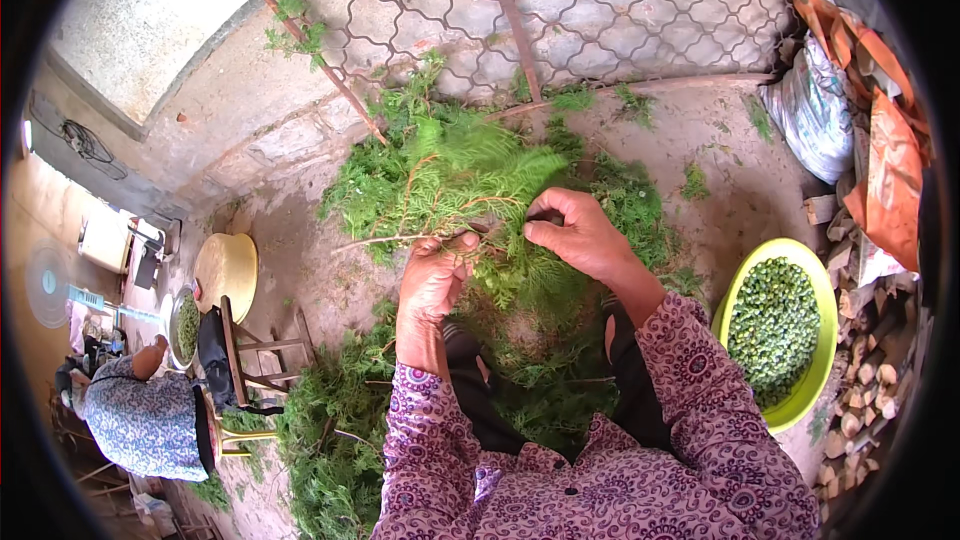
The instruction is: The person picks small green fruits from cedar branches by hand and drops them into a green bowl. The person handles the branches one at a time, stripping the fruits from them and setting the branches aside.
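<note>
A feathery evergreen branch (455, 195) with flat green sprays and a thin woody stem is held up in front of me. My left hand (430, 285) is closed round its stem, thumb and fingers pinched together. At the branch's right side, my right hand (590, 240) has its thumb and forefinger brought together among the sprays. Whatever lies between those fingertips is too small and hidden to name. Part of the foliage is blurred. Below and behind the hands, more cut evergreen branches (335, 450) lie heaped on the ground.
A yellow-green basin (832, 335) of small round green pieces stands at right, beside stacked firewood (865, 410) and a white sack (815, 115). Metal lattice (620, 0) lines the far side. At left, another person (145, 415) sits by a bowl (182, 330) and wooden stool (235, 350).
</note>
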{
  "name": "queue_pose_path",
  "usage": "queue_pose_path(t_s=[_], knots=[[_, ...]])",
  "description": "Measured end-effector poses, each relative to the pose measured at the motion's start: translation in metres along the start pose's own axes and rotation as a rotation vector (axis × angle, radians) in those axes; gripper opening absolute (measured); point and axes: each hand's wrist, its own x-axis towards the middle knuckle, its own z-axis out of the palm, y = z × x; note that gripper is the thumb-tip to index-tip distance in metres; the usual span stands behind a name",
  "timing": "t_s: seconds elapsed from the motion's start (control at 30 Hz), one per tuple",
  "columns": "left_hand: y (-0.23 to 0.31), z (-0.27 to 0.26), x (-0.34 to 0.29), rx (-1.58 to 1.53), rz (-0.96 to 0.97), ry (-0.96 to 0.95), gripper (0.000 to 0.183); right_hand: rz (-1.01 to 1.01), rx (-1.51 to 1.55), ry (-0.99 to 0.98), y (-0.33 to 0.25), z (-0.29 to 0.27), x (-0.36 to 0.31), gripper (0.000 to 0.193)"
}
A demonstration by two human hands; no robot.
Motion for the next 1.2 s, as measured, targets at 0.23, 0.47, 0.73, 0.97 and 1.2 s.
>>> queue_pose_path(t_s=[0.23, 0.47, 0.73, 0.97, 1.2], knots=[[-0.013, -0.011, 0.010, -0.148, 0.072, 0.009, 0.023, -0.303, -0.551, 0.397, 0.016, -0.019, 0.014, 0.012], [0.002, -0.024, 0.004, -0.230, 0.103, 0.176, 0.011, 0.279, 1.023, -0.053, 0.002, -0.039, 0.014, 0.008], [-0.001, -0.028, 0.005, -0.303, 0.125, 0.236, 0.020, 0.226, 0.539, -0.179, -0.013, -0.002, 0.007, 0.014], [-0.002, -0.019, 0.006, -0.309, 0.065, 0.198, 0.023, -0.197, -0.146, -0.011, 0.001, 0.029, 0.001, 0.024], [0.000, -0.009, 0.008, -0.243, 0.073, 0.182, 0.021, -0.487, -0.520, 0.075, 0.005, 0.037, 0.000, 0.025]])
